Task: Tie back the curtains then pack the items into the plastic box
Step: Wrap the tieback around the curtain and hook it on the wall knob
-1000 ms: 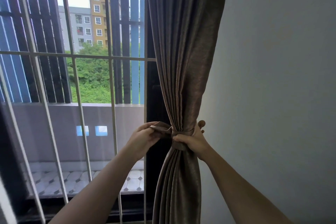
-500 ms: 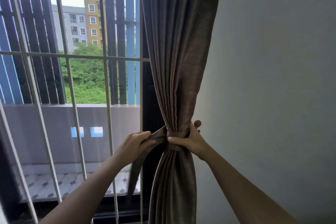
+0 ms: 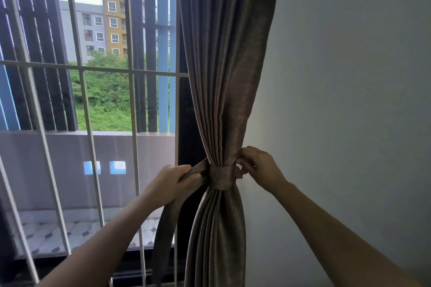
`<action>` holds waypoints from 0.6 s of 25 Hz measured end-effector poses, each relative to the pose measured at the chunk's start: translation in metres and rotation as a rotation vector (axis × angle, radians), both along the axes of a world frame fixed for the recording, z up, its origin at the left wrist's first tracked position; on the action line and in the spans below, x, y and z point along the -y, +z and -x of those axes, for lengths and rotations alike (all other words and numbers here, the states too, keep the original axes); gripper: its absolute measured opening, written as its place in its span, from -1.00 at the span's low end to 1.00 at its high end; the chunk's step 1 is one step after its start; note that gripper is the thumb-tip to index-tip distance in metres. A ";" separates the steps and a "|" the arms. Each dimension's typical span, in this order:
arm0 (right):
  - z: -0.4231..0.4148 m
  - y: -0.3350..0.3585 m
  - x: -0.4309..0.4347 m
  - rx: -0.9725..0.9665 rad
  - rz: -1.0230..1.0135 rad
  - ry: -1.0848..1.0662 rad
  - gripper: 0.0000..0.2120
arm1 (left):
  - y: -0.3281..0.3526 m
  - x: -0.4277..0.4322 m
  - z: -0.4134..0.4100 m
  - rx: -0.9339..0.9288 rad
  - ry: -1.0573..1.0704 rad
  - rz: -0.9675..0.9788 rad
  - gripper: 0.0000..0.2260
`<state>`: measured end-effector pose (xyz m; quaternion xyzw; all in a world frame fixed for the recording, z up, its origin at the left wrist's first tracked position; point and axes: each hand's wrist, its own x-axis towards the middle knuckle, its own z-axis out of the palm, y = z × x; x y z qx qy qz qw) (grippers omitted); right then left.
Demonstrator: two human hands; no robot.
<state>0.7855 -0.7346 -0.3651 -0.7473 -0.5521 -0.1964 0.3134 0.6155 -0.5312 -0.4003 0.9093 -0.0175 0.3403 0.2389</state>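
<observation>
Curtain (image 3: 224, 77): gathered, centre frame, long axis vertical.
Tie-back band (image 3: 220, 176): wrapped level round curtain's waist; free length dropped lower left.
Left hand (image 3: 172, 184): fingers curled round band, just left of wrap.
Right hand (image 3: 261, 168): pinched band's right edge, touching wrap.

No readable text, label, brand, number or sign anywhere in view.
</observation>
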 end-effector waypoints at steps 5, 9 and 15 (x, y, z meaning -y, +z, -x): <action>-0.004 0.029 0.005 0.389 0.119 -0.079 -0.70 | 0.018 -0.008 0.000 0.021 0.047 -0.060 -0.67; -0.004 0.030 0.008 0.443 0.152 -0.048 -0.80 | 0.013 -0.007 0.001 -0.020 0.041 -0.063 -0.65; 0.014 -0.003 0.017 -0.095 -0.059 0.001 -0.78 | 0.027 0.015 0.002 -0.142 0.108 0.066 -0.64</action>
